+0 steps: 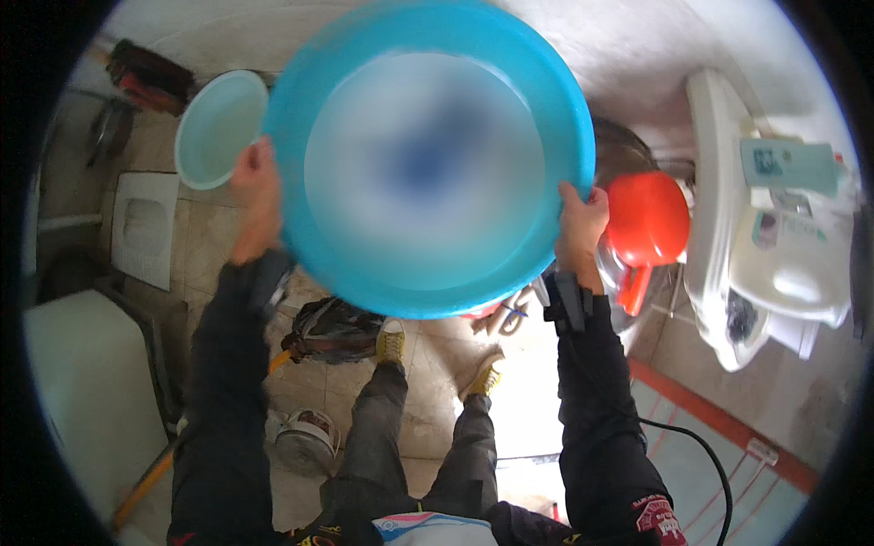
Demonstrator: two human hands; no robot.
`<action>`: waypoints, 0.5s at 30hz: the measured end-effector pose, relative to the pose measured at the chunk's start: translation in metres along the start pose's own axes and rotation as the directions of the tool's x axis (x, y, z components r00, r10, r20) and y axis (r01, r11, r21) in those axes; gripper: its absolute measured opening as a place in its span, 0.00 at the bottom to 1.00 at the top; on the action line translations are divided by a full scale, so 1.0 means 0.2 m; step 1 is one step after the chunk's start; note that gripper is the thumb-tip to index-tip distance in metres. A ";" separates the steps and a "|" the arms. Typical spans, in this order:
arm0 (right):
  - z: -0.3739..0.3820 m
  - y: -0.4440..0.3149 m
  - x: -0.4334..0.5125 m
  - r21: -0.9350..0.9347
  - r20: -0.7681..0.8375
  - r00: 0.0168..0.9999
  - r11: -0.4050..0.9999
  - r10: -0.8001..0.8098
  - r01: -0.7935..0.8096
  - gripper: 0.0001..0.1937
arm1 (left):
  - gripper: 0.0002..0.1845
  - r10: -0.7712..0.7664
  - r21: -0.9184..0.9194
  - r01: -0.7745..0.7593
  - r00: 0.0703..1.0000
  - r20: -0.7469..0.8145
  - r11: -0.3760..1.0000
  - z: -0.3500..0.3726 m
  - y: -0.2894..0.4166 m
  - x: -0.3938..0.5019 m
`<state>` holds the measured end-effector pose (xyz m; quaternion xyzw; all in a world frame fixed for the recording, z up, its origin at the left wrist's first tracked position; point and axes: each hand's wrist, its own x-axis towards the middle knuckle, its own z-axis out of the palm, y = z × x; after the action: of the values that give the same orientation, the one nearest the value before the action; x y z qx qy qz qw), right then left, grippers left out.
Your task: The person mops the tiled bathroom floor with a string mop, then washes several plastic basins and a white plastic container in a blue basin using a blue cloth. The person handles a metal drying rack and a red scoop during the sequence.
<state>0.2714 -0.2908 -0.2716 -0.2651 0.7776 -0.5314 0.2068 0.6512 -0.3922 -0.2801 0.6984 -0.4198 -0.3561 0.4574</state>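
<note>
A large round blue plastic basin (437,300) is held up in front of me, over the tiled floor. My left hand (256,194) grips its rim at the left side. On the opposite side my right hand (584,222) has hold of the rim, thumb on top. The basin's inside is blurred, so its contents cannot be made out. Just right of my right hand is a red plastic dipper (649,218) with its handle pointing down. A pale green bucket (222,130) stands beyond my left hand.
A squat toilet pan (145,225) lies at left. Black plastic bag (334,331) and lidded bucket (306,443) are on the floor near my feet. At right, a white washbasin (710,205) carries a white jug-like container (785,266). A black cable (717,457) hangs by my right sleeve.
</note>
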 end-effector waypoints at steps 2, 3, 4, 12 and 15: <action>-0.16 -0.03 -0.14 -0.115 0.007 1.000 0.993 -0.021 0.022 0.16 | 0.17 0.020 0.012 -0.020 0.999 0.031 1.000 -0.19 0.10 -0.12; -0.24 -0.03 -0.22 -0.264 0.020 0.997 0.962 -0.072 0.075 0.16 | 0.17 -0.048 -0.075 0.051 0.998 0.047 0.996 -0.28 0.16 -0.17; -0.28 -0.03 -0.32 -0.251 -0.053 0.998 0.967 0.018 -0.031 0.15 | 0.19 -0.034 -0.073 0.040 0.996 0.083 0.997 -0.37 0.22 -0.24; -0.77 0.01 -1.01 0.060 0.002 0.831 0.830 0.556 -0.555 0.15 | 0.21 -0.164 -0.020 0.167 0.981 0.107 0.986 -0.66 0.52 -0.85; -1.08 0.12 -1.26 0.026 -0.042 0.806 0.807 0.591 -0.590 0.15 | 0.20 -0.169 0.138 0.139 0.955 0.244 0.981 -0.69 0.46 -1.15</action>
<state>0.3319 0.0291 -0.2078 0.0036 0.8231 -0.4516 0.3443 0.6590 -0.1568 -0.1215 0.7037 -0.4398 -0.4515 0.3279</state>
